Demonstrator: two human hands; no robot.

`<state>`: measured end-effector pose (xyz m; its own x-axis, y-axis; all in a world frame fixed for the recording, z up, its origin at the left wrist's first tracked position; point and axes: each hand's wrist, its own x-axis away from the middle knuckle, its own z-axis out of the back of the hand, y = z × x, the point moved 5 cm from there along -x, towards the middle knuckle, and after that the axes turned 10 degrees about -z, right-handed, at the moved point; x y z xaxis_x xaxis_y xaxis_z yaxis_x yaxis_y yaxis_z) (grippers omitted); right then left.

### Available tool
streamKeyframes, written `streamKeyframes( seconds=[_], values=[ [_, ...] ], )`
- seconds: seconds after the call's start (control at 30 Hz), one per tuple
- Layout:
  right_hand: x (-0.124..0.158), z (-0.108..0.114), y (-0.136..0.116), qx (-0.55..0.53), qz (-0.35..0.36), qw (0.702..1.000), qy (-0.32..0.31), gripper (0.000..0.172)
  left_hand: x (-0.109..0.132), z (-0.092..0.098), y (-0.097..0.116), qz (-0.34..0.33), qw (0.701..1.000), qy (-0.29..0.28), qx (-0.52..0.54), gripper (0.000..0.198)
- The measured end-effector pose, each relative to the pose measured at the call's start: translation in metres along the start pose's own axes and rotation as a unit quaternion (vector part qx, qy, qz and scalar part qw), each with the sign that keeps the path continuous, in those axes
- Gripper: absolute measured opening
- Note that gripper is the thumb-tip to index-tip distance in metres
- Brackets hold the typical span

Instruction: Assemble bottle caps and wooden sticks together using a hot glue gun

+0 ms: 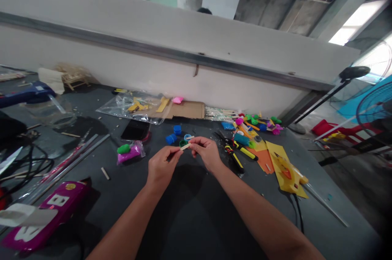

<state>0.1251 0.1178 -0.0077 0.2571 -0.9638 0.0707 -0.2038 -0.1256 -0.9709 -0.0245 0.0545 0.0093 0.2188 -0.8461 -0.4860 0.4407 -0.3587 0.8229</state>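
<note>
The person's two hands met above the middle of the dark tabletop [190, 207], with a short wooden stick [185, 147] between them. The left hand [162, 166] pinched the stick's nearer end, thumb and forefinger pressed together on it. The right hand [208, 154] had its thumb and forefinger closed at the farther end; its other fingers curled inward. A second pale sliver [190, 137] showed just beyond the right fingertips, and whether they touched it could not be told.

Just beyond the stick stood a small green pot [183, 143], partly hidden by the hands, with two small blue containers [174, 134] beside it to the left. Farther left, a green lump [123, 148] rested on a purple packet [130, 156], and a dark phone [134, 131] lay behind that. A loose wooden piece [105, 173] lay nearer the person.

To the right of the right hand, yellow-and-black handled pliers [235, 160] lay near an orange sheet [262, 159]. Beyond that sheet, a yellow glue gun [288, 174] rested on a yellow sheet [274, 148], a clear glue stick [326, 205] extending from its rear. A strip of brown cardboard [188, 110] lay by the white partition [147, 62].
</note>
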Motion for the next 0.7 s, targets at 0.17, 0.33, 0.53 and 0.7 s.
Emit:
streamKeyframes(
  seconds=[0.17,0.33,0.53,0.7],
  values=[
    [0.0008,-0.0006,0.0002,0.008,0.002,1.000,0.003,0.012,-0.0010,0.0034,0.0043,-0.014,1.000,0.007,-0.006,0.007],
    [0.0015,-0.0015,-0.0011,0.000,-0.001,1.000,0.008,0.012,-0.0025,0.0041,0.0074,-0.089,0.994,-0.009,-0.062,0.010],
    [0.0018,-0.0020,-0.0017,0.000,0.007,1.000,0.003,0.011,-0.0017,0.0041,0.0074,-0.143,0.985,-0.010,-0.093,0.011],
    [0.0026,-0.0022,-0.0035,0.003,0.010,1.000,0.008,0.011,-0.0020,0.0041,0.0054,-0.144,0.986,0.000,-0.085,0.010]
  ],
)
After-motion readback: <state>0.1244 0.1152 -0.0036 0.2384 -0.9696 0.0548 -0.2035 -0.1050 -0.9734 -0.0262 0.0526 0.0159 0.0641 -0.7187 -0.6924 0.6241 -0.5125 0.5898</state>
